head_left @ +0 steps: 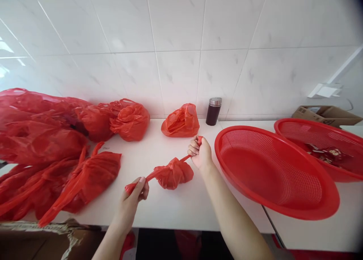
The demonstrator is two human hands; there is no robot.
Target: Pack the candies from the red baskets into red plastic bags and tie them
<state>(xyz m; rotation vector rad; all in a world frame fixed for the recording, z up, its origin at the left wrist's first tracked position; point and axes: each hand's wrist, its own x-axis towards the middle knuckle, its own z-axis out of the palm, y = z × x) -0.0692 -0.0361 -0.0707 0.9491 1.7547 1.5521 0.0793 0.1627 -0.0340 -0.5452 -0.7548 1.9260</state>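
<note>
A small red plastic bag [173, 173] lies on the white table [159, 214], its neck gathered and its two handles drawn out to either side. My left hand [136, 193] is closed round one handle at the lower left. The other handle runs up to my right hand [200, 150], whose fingers are wrapped round it, with a bit of red plastic poking out on top. Both handles look twisted and taut. What the bag contains cannot be made out.
Filled red bags [96, 176] crowd the table's left side. Against the tiled wall stand another red bag [181, 120] and a dark flask [213, 111]. Two red plastic baskets [255, 169] are at right, the farther holding small packets [331, 154]. Cardboard boxes [326, 114] sit back right and lower left.
</note>
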